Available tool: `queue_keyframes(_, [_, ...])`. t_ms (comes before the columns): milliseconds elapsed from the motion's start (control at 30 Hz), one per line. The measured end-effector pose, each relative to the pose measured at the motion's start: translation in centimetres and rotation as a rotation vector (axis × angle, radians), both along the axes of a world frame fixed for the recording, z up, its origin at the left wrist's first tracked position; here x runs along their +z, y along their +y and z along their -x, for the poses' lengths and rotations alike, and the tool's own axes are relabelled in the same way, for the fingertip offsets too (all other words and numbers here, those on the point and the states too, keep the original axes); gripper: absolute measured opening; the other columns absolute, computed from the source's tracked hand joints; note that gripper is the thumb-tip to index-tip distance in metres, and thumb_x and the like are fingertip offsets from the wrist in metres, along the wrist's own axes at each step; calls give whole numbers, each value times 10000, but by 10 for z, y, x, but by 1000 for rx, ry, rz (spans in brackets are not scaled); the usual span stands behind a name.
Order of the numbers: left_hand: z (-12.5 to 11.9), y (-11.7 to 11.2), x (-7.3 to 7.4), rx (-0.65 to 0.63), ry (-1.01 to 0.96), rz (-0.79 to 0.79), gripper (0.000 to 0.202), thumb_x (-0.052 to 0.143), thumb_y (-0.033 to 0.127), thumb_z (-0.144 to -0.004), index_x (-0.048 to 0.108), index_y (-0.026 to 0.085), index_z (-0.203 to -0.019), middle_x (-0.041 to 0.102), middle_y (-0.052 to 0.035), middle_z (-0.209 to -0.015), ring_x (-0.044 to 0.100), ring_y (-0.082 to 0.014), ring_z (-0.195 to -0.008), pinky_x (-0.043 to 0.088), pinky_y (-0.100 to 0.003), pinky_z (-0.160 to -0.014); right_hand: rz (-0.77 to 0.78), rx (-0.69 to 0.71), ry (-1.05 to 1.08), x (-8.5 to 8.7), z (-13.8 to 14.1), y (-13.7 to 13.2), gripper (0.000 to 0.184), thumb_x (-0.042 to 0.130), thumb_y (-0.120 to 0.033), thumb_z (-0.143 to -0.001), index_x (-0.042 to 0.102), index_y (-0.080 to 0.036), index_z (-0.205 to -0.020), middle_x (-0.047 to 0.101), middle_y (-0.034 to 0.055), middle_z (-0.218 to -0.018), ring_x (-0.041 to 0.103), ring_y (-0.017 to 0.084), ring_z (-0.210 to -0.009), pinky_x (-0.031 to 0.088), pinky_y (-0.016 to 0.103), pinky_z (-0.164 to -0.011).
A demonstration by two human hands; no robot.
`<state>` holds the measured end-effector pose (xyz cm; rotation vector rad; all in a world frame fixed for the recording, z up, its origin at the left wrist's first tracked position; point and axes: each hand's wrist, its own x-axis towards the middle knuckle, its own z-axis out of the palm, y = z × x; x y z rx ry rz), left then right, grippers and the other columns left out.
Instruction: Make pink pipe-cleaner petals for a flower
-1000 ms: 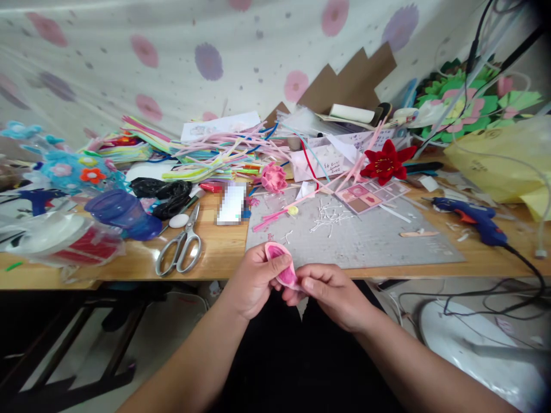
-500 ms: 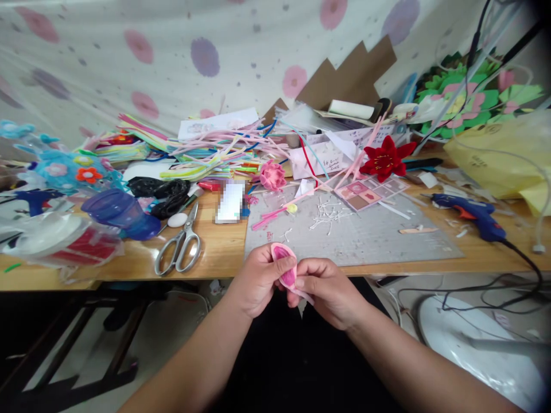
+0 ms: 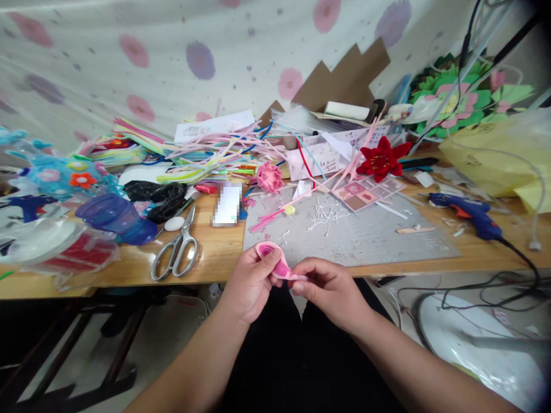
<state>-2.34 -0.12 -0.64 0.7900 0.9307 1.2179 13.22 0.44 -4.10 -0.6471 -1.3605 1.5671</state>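
Observation:
A pink fuzzy petal [image 3: 282, 268], pale at the rim and deeper pink inside, is held over my lap just in front of the table edge. My left hand [image 3: 252, 284] is closed on its wide rounded end, the thumb pressed on the darker inner face. With thumb and fingers, my right hand [image 3: 329, 289] pinches the narrow pale tail of the petal. Beyond the hands lies a grey mat [image 3: 297, 244] with white stamen-like bits [image 3: 327, 217], a pink fuzzy flower [image 3: 270, 176] and a makeup-style palette [image 3: 359, 194].
Silver scissors [image 3: 175, 249] lie left of the mat. A blue glue gun [image 3: 467, 213] with a trailing cord rests at right. Piled pipe cleaners [image 3: 206, 149], a red flower [image 3: 382, 159] and a blue cup [image 3: 116, 218] stand farther back.
The petal has turned from upright to more sideways and shifted left with my left hand. My right fingers now extend along its tail, which points right.

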Motion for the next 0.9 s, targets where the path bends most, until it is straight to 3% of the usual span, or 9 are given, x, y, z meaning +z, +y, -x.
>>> queue_keyframes(100, [8,-1,0,-50,39,-38,164,688,293,-783,604,155,-751,575,9,-653,518,-99,-595,425,-207,-566,-295,-113,-188,7,-5,1,67,641,-205,-840,681,-168,-800,640,16,-705,574,125,-643,445,250,-623])
queue_keyframes(167, [17,0,3,-105,158,-86,208,716,276,-754,636,183,-922,621,-25,-857,564,-132,-755,450,-229,-655,-379,-107,-246,13,-9,2,88,621,-190,-855,678,-163,-793,625,14,-691,561,123,-629,429,247,-609])
queue_keyframes(233, [27,1,9,-243,344,-155,256,727,269,-738,656,190,-971,621,-39,-943,559,-147,-822,441,-238,-700,-411,-83,-267,18,-13,2,91,617,-178,-858,673,-156,-789,618,15,-691,555,119,-628,422,241,-602])
queue_keyframes(367, [35,4,22,-543,546,-121,121,681,279,-775,671,165,-816,621,-2,-720,519,-110,-652,394,-221,-606,-477,-65,-280,23,-18,3,85,615,-146,-856,672,-143,-794,623,23,-700,560,115,-638,424,235,-606])
queue_keyframes(567, [29,1,22,-537,470,-62,101,705,245,-739,652,161,-721,629,21,-662,520,-88,-605,385,-205,-579,-577,-35,-226,27,-20,7,79,630,-134,-850,708,-138,-863,630,55,-799,594,122,-713,458,233,-644])
queue_keyframes(733, [25,-1,25,-578,601,-75,89,711,222,-718,651,162,-690,609,43,-613,502,-81,-560,374,-201,-548,-423,132,-288,33,-25,13,93,647,-191,-836,686,-152,-762,626,34,-763,579,122,-675,446,242,-626])
queue_keyframes(900, [17,1,38,-686,899,-356,76,691,184,-755,676,163,-683,620,29,-673,546,-94,-634,397,-207,-598,124,367,-245,22,-18,14,129,678,-250,-748,640,-143,-687,602,3,-657,533,115,-609,416,241,-602])
